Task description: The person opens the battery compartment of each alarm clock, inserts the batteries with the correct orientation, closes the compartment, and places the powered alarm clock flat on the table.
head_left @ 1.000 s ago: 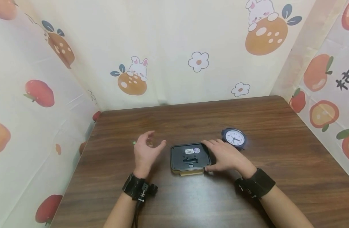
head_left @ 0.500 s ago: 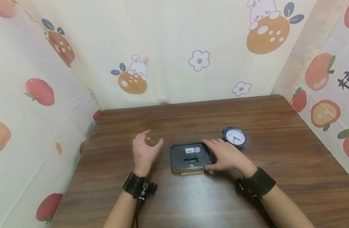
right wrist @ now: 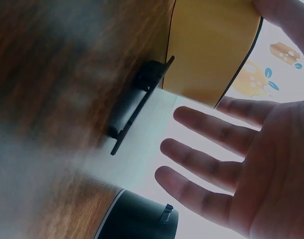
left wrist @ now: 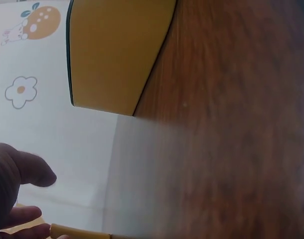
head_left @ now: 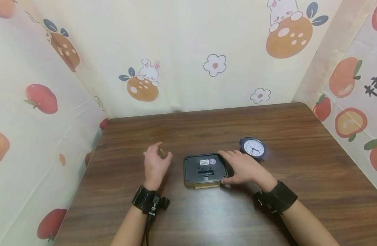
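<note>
A gold-sided table clock (head_left: 205, 169) lies with its black back up and a slot in that back uncovered. My right hand (head_left: 243, 166) spans the clock's right end, thumb and index finger gripping its edges. In the right wrist view the other fingers (right wrist: 202, 169) stick out straight. To the clock's left, my left hand (head_left: 156, 165) curves over a small golden cylinder (left wrist: 82, 233), probably a battery. That cylinder seems to stand on the table, near the fingertips, with the thumb apart from it. A second small piece (head_left: 144, 153) shows just left of this hand.
A round dark-blue alarm clock (head_left: 253, 148) sits behind the right hand. Between it and the gold clock, a thin black plate (right wrist: 142, 107) shows in the right wrist view. The brown wooden table (head_left: 206, 218) is backed by printed curtains (head_left: 182, 41).
My left hand has drawn slightly left, away from the clock, and its thumb has come nearer the fingers around the golden cylinder. The right hand and the clock have stayed put.
</note>
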`<move>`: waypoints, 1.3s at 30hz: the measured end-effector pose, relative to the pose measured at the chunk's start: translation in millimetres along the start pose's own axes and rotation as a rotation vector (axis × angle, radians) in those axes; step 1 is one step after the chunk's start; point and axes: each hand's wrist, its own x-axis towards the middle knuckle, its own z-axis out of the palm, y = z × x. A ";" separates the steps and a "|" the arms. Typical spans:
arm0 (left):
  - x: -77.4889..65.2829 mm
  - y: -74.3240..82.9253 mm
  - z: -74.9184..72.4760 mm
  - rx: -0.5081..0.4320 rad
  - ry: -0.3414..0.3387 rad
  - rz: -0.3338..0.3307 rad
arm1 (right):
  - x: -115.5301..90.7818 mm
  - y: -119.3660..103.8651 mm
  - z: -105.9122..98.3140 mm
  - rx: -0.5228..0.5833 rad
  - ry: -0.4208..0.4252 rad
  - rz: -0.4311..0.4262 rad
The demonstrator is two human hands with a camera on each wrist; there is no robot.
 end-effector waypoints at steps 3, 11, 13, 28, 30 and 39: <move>-1.0 -0.2 -0.4 -0.005 -0.028 -0.021 | -0.2 0.1 0.4 0.000 -0.001 0.001; -0.4 -1.2 -1.0 -0.037 -0.042 -0.016 | -0.8 0.3 0.0 0.002 -0.005 0.008; 0.3 -1.9 -0.4 -0.033 -0.035 -0.007 | -0.5 0.5 -0.3 0.000 -0.004 0.010; 0.7 -5.6 1.2 0.031 -0.020 0.001 | -1.8 -0.4 0.3 0.014 -0.022 0.022; 1.1 -5.8 1.4 0.032 -0.019 0.000 | -1.6 -0.4 0.2 0.017 -0.020 0.025; 1.3 -6.9 0.7 0.023 -0.040 -0.001 | -0.3 0.0 0.2 0.026 -0.032 0.036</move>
